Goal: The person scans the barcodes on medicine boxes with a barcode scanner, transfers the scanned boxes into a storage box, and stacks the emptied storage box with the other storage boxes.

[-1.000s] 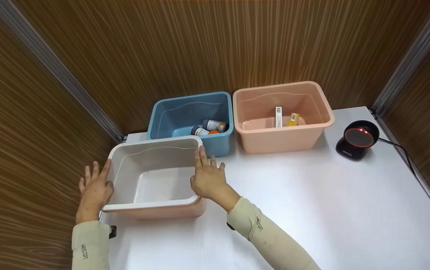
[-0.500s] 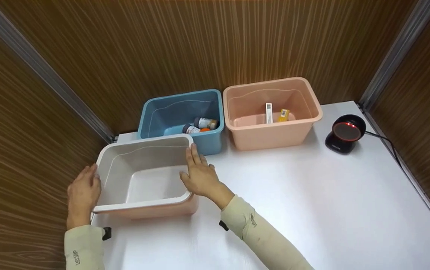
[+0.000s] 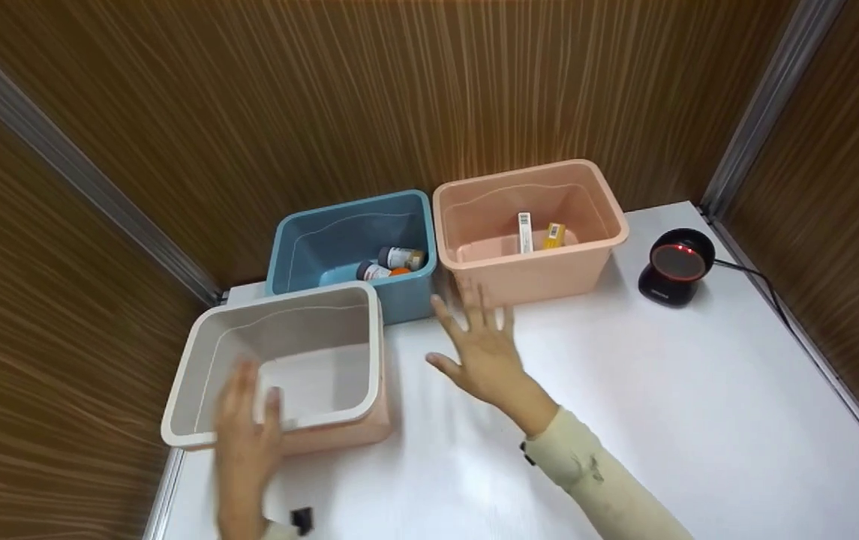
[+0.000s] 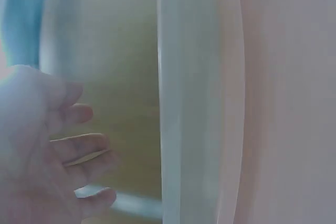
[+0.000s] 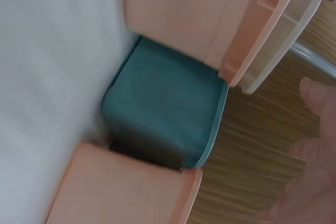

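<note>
A white bin stands nested inside a pink bin at the left of the table; its inside holds nothing visible. My left hand is blurred and overlaps the white bin's front rim in the head view, fingers extended and gripping nothing. In the left wrist view that hand shows loosely bent fingers beside the nested rims. Off to the right of the nested bins, my right hand hovers over the table with fingers spread and nothing in it. The right wrist view shows the doubled rims of the white bin apart from that hand.
Behind the white bin stands a blue bin with bottles inside. Next to it, another pink bin holds a white box and a yellow box. A black scanner with a cable stands at the right, and wood-grain walls enclose the table.
Both hands have left the nested bins' sides: the right moved away to the right with fingers spreading, the left moved right and toward the front. The head view has shifted slightly.
</note>
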Available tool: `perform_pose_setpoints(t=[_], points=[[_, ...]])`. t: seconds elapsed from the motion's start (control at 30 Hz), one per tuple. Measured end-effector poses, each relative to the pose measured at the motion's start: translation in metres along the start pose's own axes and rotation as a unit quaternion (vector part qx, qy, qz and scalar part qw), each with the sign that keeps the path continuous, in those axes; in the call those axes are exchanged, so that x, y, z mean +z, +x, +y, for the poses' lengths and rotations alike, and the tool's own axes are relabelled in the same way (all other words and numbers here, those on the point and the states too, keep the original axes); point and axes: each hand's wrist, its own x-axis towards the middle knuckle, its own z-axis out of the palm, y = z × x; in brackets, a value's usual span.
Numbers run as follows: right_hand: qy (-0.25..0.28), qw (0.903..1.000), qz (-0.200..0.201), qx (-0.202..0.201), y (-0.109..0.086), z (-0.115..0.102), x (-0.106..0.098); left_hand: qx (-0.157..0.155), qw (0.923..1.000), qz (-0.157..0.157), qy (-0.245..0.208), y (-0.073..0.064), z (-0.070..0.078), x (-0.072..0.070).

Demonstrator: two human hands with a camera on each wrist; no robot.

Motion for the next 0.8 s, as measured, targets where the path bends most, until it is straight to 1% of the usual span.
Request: perform_pose_setpoints(t=[0.03,0.07,0.13,0.17,0.2,0.23,0.27,0.3,0.37,0.43,0.5,0.57,0.63,0.7,0.8], points=[[-0.009,1.0,0.003,0.001,-0.006,0.006,-0.002,0.016,0.9999,0.0,-0.004,-0.004,0.012,0.011],[-0.018,0.9998,0.004,0.004,-0.012,0.013,-0.004,0.04,0.9992,0.002,-0.003,-0.008,0.024,0.023],[-0.027,0.9995,0.009,0.008,-0.024,0.025,-0.007,0.101,0.9949,0.008,0.005,-0.013,0.045,0.048],[-0.032,0.9994,0.012,0.012,-0.029,0.031,-0.008,0.129,0.9916,0.004,0.012,-0.014,0.055,0.06],[-0.032,0.9993,0.015,0.016,-0.035,0.037,-0.008,0.155,0.9878,-0.003,0.018,-0.016,0.065,0.072],[-0.034,0.9991,0.016,0.021,-0.04,0.044,-0.009,0.175,0.9842,-0.016,0.024,-0.016,0.074,0.083],[-0.037,0.9988,0.019,0.027,-0.045,0.05,-0.009,0.183,0.982,-0.036,0.029,-0.017,0.083,0.092],[-0.039,0.9985,0.019,0.033,-0.05,0.056,-0.009,0.183,0.9809,-0.06,0.029,-0.018,0.091,0.102],[-0.046,0.9977,0.016,0.047,-0.06,0.067,-0.009,0.163,0.9796,-0.115,0.026,-0.017,0.104,0.118],[-0.053,0.9966,0.008,0.062,-0.069,0.077,-0.009,0.137,0.9774,-0.159,0.025,-0.015,0.111,0.134],[-0.061,0.9951,-0.006,0.077,-0.077,0.085,-0.009,0.112,0.9754,-0.188,0.03,-0.011,0.112,0.149],[-0.067,0.9935,-0.017,0.09,-0.086,0.091,-0.01,0.095,0.9733,-0.205,0.041,-0.007,0.11,0.163],[-0.073,0.992,-0.023,0.101,-0.093,0.097,-0.012,0.086,0.9717,-0.215,0.048,-0.004,0.107,0.175],[-0.076,0.991,-0.021,0.108,-0.099,0.102,-0.014,0.081,0.9698,-0.224,0.051,-0.002,0.103,0.183],[-0.081,0.9895,-0.017,0.118,-0.107,0.109,-0.017,0.081,0.969,-0.228,0.05,-0.001,0.101,0.193]])
